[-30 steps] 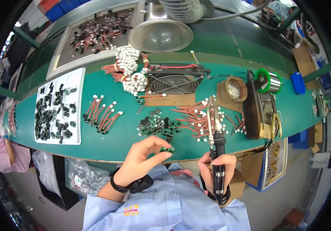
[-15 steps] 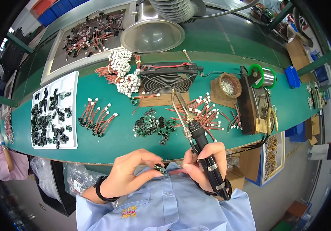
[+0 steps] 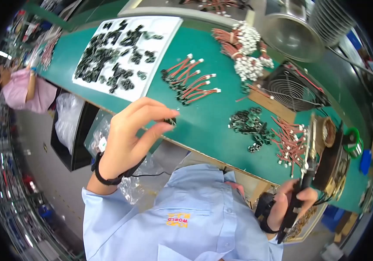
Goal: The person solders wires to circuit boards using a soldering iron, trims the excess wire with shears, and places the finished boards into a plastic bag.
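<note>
Left hand: nine o'clock, pinching small dark-green circuit piece [image 3: 171, 121].
Right hand [image 3: 291, 202]: four o'clock, wrapped round black-handled metal soldering iron [image 3: 308, 175].
Left hand's [image 3: 130, 132] step: transfer, we judge; next calls for steady fingertips.

Smooth green counter [image 3: 208, 126] with plastic, metal and cloth about.
Soldering iron [image 3: 306, 179]: dark plastic-looking handle, bare metal shaft. White tray [image 3: 140, 88]: smooth, plastic-looking. Hood [image 3: 288, 37]: glossy bare metal; hose [image 3: 332, 21]: ribbed, dull metallic sheen. Fan [image 3: 289, 90]: black, wire grille; board [image 3: 273, 105] under it: matt brown, cardboard or wood, can't tell which. Spool [image 3: 353, 143]: glossy green plastic rim, shiny metal wire. Shirt [image 3: 206, 187]: matt blue cloth. Bag [image 3: 67, 117]: clear, crinkled, glossy plastic. Connectors [image 3: 248, 67]: white plastic.
</note>
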The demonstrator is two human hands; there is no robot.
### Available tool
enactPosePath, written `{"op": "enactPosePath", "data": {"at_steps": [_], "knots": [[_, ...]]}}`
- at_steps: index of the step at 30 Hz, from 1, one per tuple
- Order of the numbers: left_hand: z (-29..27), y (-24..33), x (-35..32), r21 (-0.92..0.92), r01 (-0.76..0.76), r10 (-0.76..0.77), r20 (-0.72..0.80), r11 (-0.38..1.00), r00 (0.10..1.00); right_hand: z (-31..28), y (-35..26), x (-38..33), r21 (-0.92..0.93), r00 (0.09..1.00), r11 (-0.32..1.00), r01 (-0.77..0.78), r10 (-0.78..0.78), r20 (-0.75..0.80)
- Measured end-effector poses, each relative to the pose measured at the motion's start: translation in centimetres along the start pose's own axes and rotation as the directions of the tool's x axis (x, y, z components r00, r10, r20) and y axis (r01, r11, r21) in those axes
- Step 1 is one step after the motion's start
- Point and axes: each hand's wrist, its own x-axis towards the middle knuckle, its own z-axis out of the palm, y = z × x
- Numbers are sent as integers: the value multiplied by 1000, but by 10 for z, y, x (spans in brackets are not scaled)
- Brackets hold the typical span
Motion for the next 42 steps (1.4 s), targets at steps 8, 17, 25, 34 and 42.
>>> {"op": "enactPosePath", "data": {"at_steps": [8,17,25,34,42], "knots": [[-84,-14,-100,238,448,-209,-639,861,741,-56,-6,7,-613,802,763,205,-490,-342],[-199,40,-120,635,457,173,-682,623,711,-33,-55,36,-688,715,603,404,-678,-174],[-135,-88,-225,-411,542,-673,-556,733,488,-30,-43,20,-733,743,571,369,-655,-136],[97,-168,-351,-483,853,-921,-389,197,-7,4,-54,26,-715,708,539,445,-701,-88],[89,-272,-388,-727,617,-905,-422,302,-54,9,-55,14,-623,703,576,529,-709,-58]]}}
